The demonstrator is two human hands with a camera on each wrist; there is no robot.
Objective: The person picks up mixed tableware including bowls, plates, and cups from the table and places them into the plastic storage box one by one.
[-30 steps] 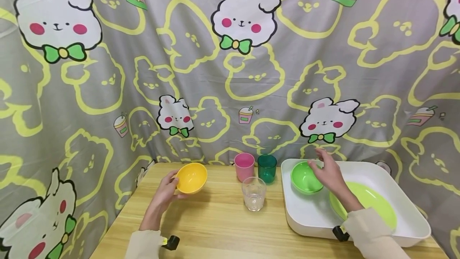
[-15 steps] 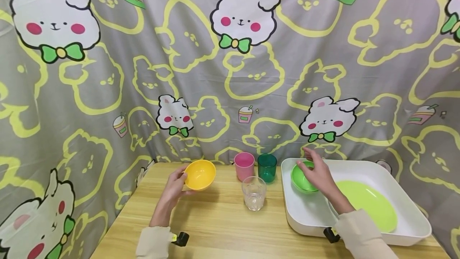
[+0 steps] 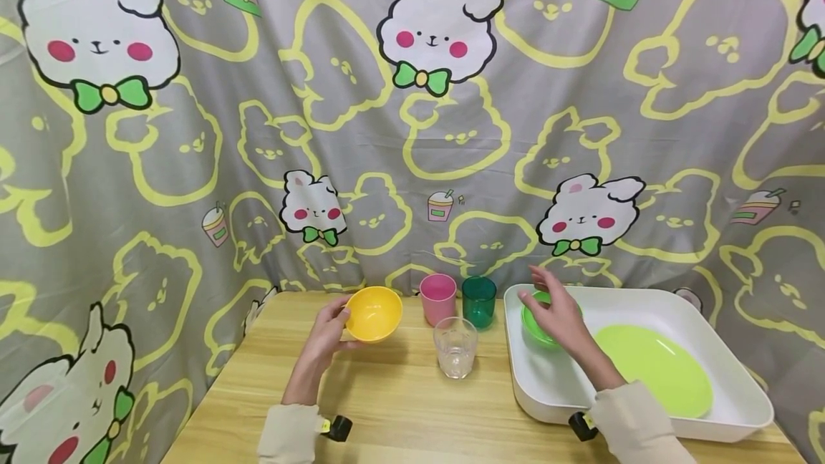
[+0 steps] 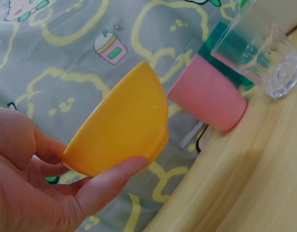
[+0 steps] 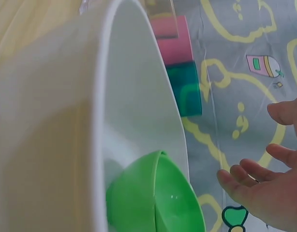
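My left hand holds a yellow bowl by its side, above the left part of the table. In the left wrist view the bowl is tilted, with one finger along its underside and others at the rim. My right hand hovers over the left end of a white basin, fingers spread and holding nothing. Below it, two nested green bowls sit in the basin, partly hidden by the hand in the head view. A lime-green oval plate lies in the basin to their right.
Between the hands stand a pink cup, a dark green cup and, nearer me, a clear cup on the wooden table. A patterned grey curtain hangs behind the table's far edge.
My left hand has carried the yellow bowl to the right, closer to the pink cup. My right hand has shifted left over the green bowls, still holding nothing.
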